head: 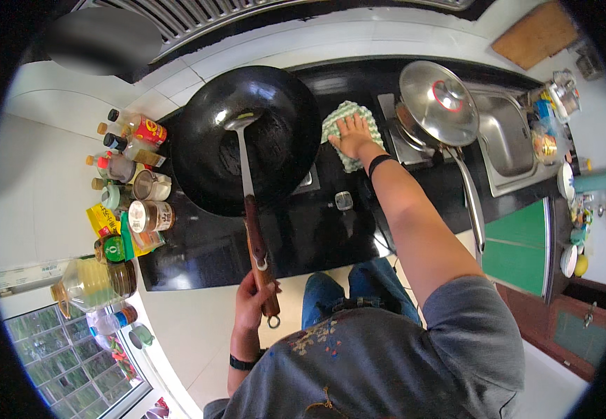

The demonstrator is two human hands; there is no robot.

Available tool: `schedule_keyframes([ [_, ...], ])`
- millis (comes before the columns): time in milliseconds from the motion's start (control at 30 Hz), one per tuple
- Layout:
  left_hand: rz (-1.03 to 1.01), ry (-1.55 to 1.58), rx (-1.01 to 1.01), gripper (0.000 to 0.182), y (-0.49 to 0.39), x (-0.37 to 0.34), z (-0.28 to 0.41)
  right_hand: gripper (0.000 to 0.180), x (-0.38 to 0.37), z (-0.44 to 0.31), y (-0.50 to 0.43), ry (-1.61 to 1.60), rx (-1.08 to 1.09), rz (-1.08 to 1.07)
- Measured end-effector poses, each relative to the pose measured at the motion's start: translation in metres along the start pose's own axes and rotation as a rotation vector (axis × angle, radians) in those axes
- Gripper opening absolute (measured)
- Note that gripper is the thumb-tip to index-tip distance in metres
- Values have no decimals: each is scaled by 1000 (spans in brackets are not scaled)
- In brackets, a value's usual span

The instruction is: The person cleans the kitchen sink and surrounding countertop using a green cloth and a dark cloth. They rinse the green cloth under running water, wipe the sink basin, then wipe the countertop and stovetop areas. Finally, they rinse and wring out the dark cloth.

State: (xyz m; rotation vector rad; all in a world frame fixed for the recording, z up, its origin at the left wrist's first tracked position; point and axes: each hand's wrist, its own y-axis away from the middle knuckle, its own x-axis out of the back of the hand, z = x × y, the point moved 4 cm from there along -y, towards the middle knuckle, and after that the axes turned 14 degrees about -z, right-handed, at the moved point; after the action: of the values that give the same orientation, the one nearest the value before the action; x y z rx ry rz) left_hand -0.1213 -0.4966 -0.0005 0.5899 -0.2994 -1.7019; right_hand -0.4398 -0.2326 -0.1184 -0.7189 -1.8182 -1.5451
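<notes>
My left hand [250, 304] grips the wooden handle of a large black wok [198, 162] near the counter's front edge. A metal spatula [245, 162] with a dark wooden handle lies in the wok, its handle resting along the wok's handle. Flat on a green-and-white striped cloth [346, 160], my right hand [354, 135] presses with fingers spread, on the black stove top between the wok and a lidded steel pan [413, 125]. The pan's glass-and-steel lid [423, 99] sits tilted on it. A small square stove knob or dial [343, 200] lies below the cloth.
Sauce bottles [148, 131], a spice jar [151, 216] and seasoning packets [103, 217] crowd the counter's left end, beside a large oil jug [93, 283]. Right of the pan, whose long handle [471, 199] overhangs the front, is a steel sink [507, 136]. A range hood [219, 15] hangs above.
</notes>
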Motion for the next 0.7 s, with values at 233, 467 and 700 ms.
schedule_keyframes([
  [233,10,207,8,37,-7,-3,6,70,71,28,-96,-95,-229,233],
  [467,44,163,253,29,-31,0,15,54,87,23,-113,10,-102,511],
  [700,103,190,169,24,2,8,28,45,85,-60,-140,-28,604,251],
])
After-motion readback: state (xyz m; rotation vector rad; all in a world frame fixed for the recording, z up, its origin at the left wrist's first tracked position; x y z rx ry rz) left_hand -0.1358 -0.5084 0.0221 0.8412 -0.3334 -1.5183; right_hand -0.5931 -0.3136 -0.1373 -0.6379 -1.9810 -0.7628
